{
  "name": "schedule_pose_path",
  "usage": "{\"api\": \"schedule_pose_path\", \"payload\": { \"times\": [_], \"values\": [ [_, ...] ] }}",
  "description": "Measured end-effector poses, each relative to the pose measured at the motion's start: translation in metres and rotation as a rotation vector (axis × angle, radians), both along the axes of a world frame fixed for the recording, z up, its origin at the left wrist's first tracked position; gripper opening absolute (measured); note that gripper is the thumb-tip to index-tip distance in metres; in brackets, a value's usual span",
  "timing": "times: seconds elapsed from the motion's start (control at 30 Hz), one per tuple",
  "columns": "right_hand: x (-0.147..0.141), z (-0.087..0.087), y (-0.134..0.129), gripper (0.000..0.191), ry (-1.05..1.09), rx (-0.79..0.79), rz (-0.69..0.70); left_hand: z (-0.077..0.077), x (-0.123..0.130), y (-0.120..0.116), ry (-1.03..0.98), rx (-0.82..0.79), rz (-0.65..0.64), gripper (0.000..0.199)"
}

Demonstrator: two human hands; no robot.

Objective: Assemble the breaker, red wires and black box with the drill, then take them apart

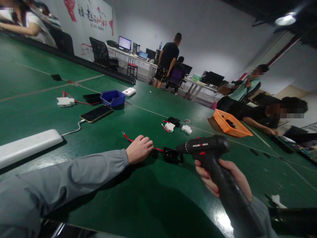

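Note:
My right hand [232,178] is wrapped round the grip of a black cordless drill [210,145]. The drill's front end points left and meets a small black plastic housing [170,156] on the table; whether its bit touches a screw is too small to tell. From the housing's left side runs a red wire [127,137] with a metal ring terminal at its far end. My left hand [140,149] is closed over the middle of this wire, fingers curled downward. Beyond the housing lie white block-shaped parts [186,129] and another black part [173,121].
The green table [148,198] carries an orange bin [232,124] with black parts, a blue bin [113,98], a phone [96,113] cabled to a long white box [29,145], and a white module [65,101] with red wire. One person [262,114] sits at the right edge.

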State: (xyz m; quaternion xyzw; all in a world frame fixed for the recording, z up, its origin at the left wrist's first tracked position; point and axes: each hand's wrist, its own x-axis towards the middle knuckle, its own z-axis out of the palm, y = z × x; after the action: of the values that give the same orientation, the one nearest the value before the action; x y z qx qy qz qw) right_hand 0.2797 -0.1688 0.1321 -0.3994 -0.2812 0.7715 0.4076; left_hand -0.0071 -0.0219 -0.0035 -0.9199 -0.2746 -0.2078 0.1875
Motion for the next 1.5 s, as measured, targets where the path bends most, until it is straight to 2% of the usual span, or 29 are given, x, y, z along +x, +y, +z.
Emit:
{"api": "schedule_pose_path", "payload": {
  "times": [0.53,0.87,1.5],
  "values": [
    [-0.003,0.008,0.001,0.047,-0.060,-0.049,-0.018,0.001,-0.001,-0.001,0.011,-0.016,-0.008,0.014],
    [-0.017,0.023,0.000,0.041,-0.110,-0.125,-0.058,0.002,-0.002,-0.001,0.027,-0.030,-0.016,0.013],
    [-0.032,0.032,0.001,0.040,-0.187,-0.115,-0.074,0.003,-0.002,-0.003,0.026,-0.005,-0.021,0.014]
  ]
}}
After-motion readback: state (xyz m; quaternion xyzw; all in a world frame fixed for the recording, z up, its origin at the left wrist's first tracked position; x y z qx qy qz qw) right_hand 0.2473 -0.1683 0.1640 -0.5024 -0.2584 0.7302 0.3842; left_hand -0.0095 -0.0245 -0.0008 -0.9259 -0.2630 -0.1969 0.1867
